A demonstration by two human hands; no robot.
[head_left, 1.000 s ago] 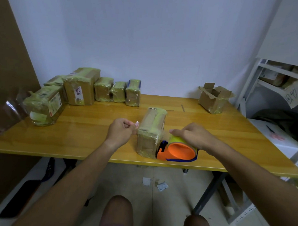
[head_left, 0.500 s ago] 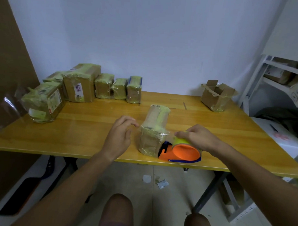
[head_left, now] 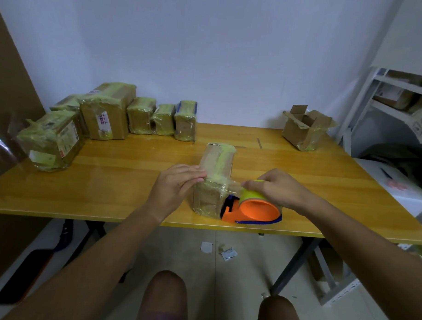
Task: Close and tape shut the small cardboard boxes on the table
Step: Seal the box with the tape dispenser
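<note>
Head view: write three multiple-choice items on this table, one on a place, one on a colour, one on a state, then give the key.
1. Where is the tape dispenser?
A. at the table's near edge, right of the box being taped
B. by the far wall
C. on the floor

2. What colour is the dispenser's body?
A. green
B. orange
C. white

3. What state is the cardboard box at the table's far right in?
A. taped shut
B. crushed flat
C. flaps open

Key: A, it sits beside the box being taped, under the right hand; B, its round shell is orange with blue trim; C, its flaps stand up.
</note>
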